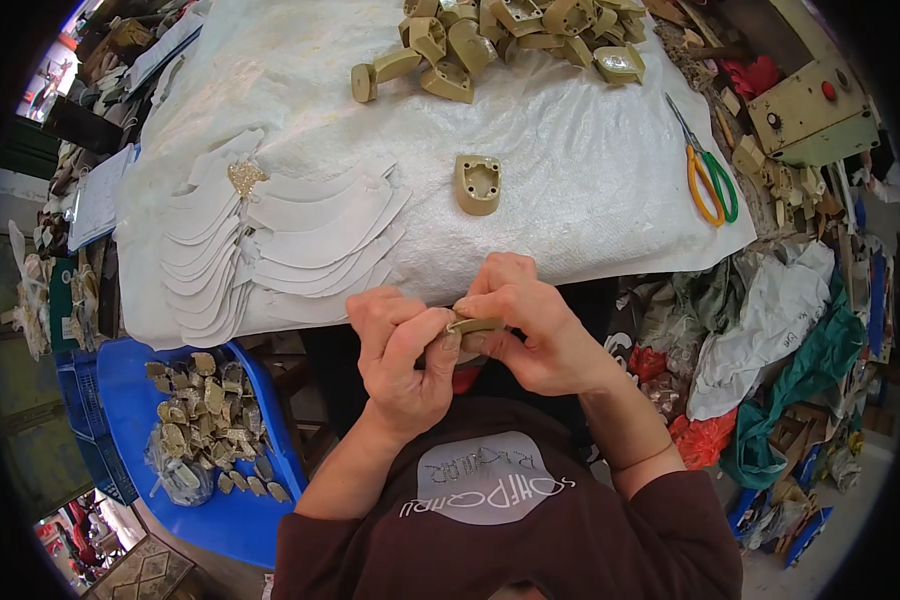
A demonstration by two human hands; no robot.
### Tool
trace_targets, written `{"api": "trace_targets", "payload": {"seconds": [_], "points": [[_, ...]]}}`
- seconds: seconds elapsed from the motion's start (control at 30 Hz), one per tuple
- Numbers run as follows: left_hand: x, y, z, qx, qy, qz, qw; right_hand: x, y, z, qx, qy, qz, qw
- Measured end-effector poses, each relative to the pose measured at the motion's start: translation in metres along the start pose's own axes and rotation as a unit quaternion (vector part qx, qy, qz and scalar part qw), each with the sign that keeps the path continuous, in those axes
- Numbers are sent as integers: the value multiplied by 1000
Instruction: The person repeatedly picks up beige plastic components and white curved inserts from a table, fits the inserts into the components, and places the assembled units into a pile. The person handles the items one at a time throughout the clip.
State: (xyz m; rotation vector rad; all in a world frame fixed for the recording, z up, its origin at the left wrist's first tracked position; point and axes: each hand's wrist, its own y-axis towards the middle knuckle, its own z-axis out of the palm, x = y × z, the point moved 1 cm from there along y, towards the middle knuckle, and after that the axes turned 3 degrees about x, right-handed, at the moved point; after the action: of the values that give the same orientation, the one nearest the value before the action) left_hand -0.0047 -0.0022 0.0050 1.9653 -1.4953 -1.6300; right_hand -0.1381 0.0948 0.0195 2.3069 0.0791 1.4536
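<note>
In front of my chest, just off the table's near edge, both hands hold a small khaki shoe heel (478,325). My left hand (398,350) pinches at its left end, thumb and fingertips pressed together. The right hand (532,322) grips the other end between thumb and bent fingers. Much of the heel is hidden by the fingers. Another khaki heel (478,184) with holes in its top lies alone on the white-covered table (560,225). To its left, white curved cut pieces (320,225) lie in overlapping rows, with a glittery gold patch (246,179) showing among them.
A pile of khaki heels (470,45) covers the table's far side. Scissors (705,170) with orange and green handles lie at the right. A blue chair (195,515) at the lower left bears several glittery heels (210,400). Plastic bags (760,340) crowd the right side.
</note>
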Motion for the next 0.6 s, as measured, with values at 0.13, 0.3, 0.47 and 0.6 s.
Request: {"api": "trace_targets", "payload": {"seconds": [0.13, 0.3, 0.47, 0.6], "points": [[3, -10, 0, 13, -118, -80, 990, 5, 3, 1, 66, -41, -5, 997], [-4, -2, 0, -9, -70, 3, 997, 1, 5, 1, 9, -91, -79, 993], [6, 0, -16, -26, -7, 28, 999, 8, 9, 4, -24, -158, -90, 983], [11, 0, -29, -44, -44, -29, 998, 25, 5, -6, -70, -77, -59, 993]]}}
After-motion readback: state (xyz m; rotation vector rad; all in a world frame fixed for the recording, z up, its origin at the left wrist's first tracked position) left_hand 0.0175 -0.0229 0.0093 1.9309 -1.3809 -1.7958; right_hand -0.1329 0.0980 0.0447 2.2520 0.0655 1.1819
